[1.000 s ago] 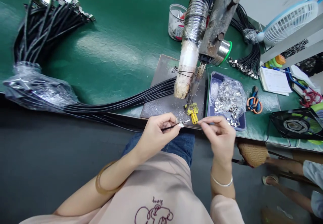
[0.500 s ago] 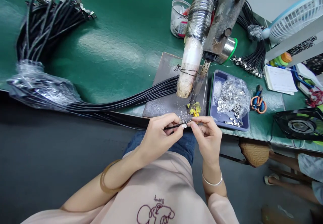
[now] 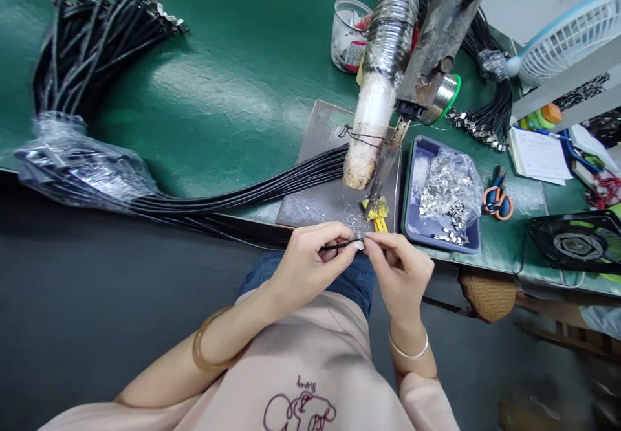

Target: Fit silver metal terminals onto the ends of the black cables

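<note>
My left hand (image 3: 310,264) pinches the end of a thin black cable (image 3: 334,247) just off the near edge of the bench. My right hand (image 3: 400,269) is closed in a pinch at the cable's tip, holding a small metal connector shell (image 3: 359,243) against it. The fingertips of both hands meet there. The cable runs back to a sheaf of black cables (image 3: 252,191) lying across the grey work plate (image 3: 320,204). A soldering iron tip (image 3: 383,172) on a fixed arm points down at a yellow clamp (image 3: 377,213) just beyond my hands.
A blue tray (image 3: 412,224) with a bag of metal shells (image 3: 444,188) sits right of the plate. A wrapped fume hose (image 3: 376,94), solder spool (image 3: 444,94), plastic cup (image 3: 345,33), cutters (image 3: 495,197), white fan (image 3: 567,43) and black fan (image 3: 575,242) stand around. Bundled cables (image 3: 82,62) fill the left.
My right hand has come left from near the tray to meet my left hand at the cable tip. The view has shifted slightly.
</note>
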A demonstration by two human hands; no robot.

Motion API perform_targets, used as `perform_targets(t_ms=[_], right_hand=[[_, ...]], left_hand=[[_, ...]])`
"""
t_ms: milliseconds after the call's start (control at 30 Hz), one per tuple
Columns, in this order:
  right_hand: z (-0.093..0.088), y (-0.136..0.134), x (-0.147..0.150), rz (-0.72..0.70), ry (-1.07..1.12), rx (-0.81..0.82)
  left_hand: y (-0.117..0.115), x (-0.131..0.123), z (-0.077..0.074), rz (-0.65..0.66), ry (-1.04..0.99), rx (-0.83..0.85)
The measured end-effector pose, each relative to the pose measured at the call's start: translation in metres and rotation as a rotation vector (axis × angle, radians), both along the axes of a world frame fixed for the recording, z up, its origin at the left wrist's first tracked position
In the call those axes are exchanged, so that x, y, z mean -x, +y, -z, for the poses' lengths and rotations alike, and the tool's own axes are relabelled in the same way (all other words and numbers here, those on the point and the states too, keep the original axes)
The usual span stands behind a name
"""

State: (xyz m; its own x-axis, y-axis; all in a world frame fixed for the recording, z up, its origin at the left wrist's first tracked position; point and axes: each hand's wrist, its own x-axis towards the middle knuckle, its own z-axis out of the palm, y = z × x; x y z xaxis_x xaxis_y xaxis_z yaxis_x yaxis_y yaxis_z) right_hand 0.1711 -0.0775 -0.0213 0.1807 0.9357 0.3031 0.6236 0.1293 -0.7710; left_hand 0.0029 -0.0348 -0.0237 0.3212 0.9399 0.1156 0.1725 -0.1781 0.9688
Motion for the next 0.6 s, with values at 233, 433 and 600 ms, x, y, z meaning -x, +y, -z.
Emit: perform_targets(t_ms=[233,433,600], right_hand=[[-0.009,-0.006,-0.007,0.191,0.233,-0.174],[0.007,0.007,-0.001,-0.079,-0.025,-0.307],[0.012,0.019,0.004,-0.127,-0.125,-0.387]], left_hand=[[0.005,0.001,0.006,-0.027,-0.196,0.312],[0.017,-0.001,0.0,-0.007,-0.198,0.327],[0.022,-0.005,-0.001,-0.021,-0.173,0.313]])
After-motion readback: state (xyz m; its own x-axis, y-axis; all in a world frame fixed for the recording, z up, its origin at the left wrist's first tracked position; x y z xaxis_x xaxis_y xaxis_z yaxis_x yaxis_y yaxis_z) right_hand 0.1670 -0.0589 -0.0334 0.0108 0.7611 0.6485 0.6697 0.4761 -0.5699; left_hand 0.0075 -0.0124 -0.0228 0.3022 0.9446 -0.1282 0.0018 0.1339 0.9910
